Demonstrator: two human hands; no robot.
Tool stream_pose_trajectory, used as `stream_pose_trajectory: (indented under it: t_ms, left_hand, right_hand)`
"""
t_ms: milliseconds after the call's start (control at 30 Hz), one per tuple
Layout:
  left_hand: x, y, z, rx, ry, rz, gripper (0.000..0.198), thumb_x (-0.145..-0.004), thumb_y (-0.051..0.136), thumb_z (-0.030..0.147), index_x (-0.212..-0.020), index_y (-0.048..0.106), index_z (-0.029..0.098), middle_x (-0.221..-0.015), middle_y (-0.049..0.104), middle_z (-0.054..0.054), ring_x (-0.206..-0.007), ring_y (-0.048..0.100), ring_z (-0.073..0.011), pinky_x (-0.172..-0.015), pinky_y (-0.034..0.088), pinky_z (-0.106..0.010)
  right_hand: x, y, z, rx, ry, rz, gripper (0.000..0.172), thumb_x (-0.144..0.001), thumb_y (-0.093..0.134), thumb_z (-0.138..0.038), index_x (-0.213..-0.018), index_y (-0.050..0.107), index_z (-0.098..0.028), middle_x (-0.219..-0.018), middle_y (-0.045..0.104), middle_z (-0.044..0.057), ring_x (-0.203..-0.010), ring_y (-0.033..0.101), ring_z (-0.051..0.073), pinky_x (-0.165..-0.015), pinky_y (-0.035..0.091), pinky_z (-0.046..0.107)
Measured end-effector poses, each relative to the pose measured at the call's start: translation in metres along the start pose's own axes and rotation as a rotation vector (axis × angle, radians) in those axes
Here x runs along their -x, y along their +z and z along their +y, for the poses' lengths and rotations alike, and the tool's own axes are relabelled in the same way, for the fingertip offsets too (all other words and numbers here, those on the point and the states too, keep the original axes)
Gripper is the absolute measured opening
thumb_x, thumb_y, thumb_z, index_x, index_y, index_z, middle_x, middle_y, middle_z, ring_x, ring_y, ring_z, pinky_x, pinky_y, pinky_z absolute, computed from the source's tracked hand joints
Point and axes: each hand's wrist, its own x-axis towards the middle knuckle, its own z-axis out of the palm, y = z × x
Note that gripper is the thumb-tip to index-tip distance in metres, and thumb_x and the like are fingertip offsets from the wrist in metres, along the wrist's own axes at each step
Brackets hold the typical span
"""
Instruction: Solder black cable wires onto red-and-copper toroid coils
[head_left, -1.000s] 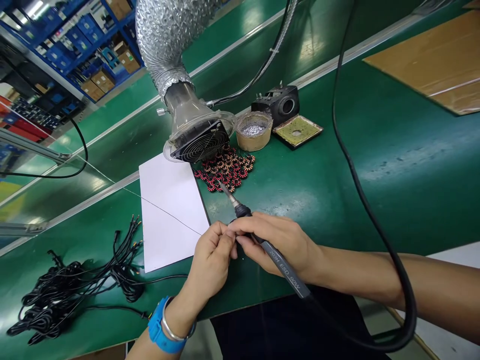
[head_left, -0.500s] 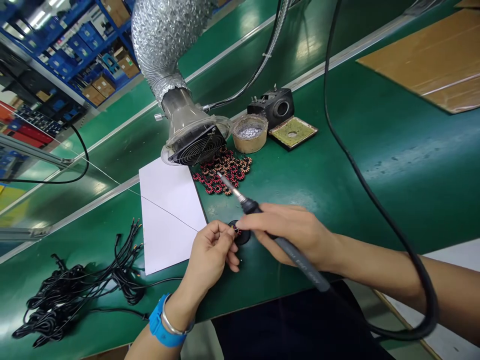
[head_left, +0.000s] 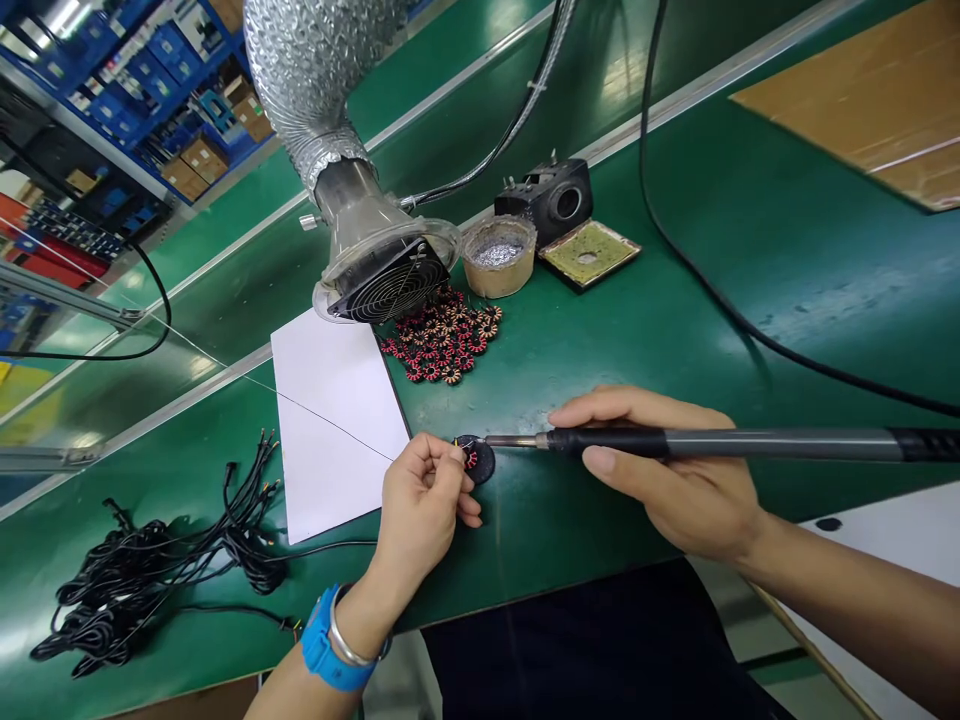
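Coil: lay near the front edge of the bench, touching fingertips of our left hand, which pinched the solder wire. Our right hand gripped the soldering iron, axis level, tip pointing left onto the coil.

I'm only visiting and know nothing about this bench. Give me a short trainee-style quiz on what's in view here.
1. Which hand holds the soldering iron: A left hand, B right hand?
2. True or false: the iron's tip points at the small black disc beside the left hand.
3. Fill in: the left hand pinches a thin ____ that runs across the white sheet.
Key: 1 B; 2 true; 3 wire.
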Motion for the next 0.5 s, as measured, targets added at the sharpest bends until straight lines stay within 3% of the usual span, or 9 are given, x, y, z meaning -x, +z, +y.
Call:
stream_pose_trajectory:
  t_ms: [500]
  left_hand:
    - [0.0009, 0.0005, -0.003, -0.026, 0.042, -0.015, 0.025, -0.087, 0.057, 0.038, -0.078, 0.05, 0.016, -0.06, 0.057, 0.005, -0.041, 0.055, -0.0066, -0.04, 0.048, -0.017]
  right_hand:
    - [-0.0022, 0.0033, -0.0031, 0.028, -0.041, -0.079, 0.017, -0.082, 0.056, -0.013, -0.095, 0.065, -0.021, -0.076, 0.065, 0.001, -0.063, 0.057, 0.015, -0.057, 0.044, 0.028]
